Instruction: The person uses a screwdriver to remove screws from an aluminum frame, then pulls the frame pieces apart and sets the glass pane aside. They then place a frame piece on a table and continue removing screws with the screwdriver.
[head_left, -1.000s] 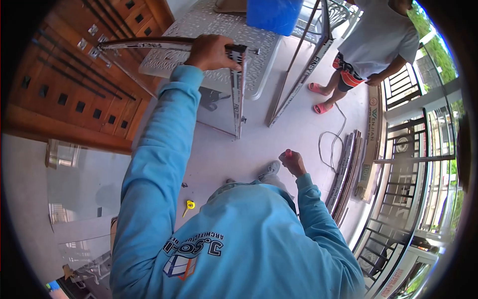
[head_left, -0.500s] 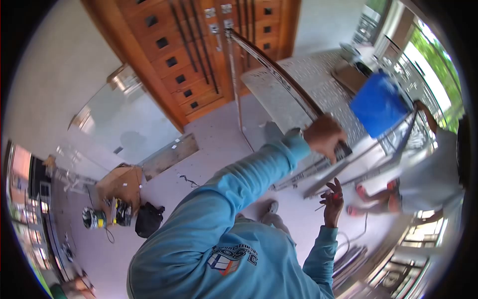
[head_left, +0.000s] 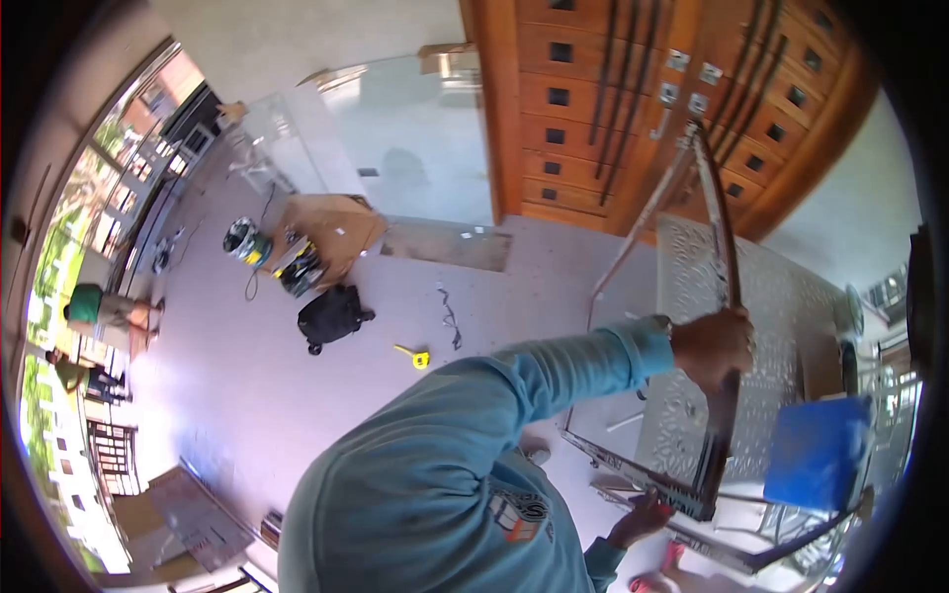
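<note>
A tall metal frame (head_left: 723,435) stands in front of me, its bars dark brown with whitish film and printed lettering on some edges. My left hand (head_left: 714,349) is wrapped round its upright bar. Lower down, my right hand (head_left: 645,518) is closed at the frame's bottom corner, its fingers partly hidden by the bar. Beyond the bars lies a pale patterned panel (head_left: 682,395). Another dark frame bar (head_left: 806,547) reaches to the right below the blue box (head_left: 819,453).
Wooden double doors (head_left: 563,119) stand ahead. On the floor are a yellow tape measure (head_left: 420,359), a black bag (head_left: 333,318), cardboard (head_left: 341,225) with tools, and a glass sheet (head_left: 405,138) against the wall. A co-worker's red footwear (head_left: 652,581) shows lower right; two people stand far left.
My view has swung left, bringing the tape measure into sight. My right hand, apart from the frame with fingers spread before, is now at its bottom corner. The left hand stays on the frame.
</note>
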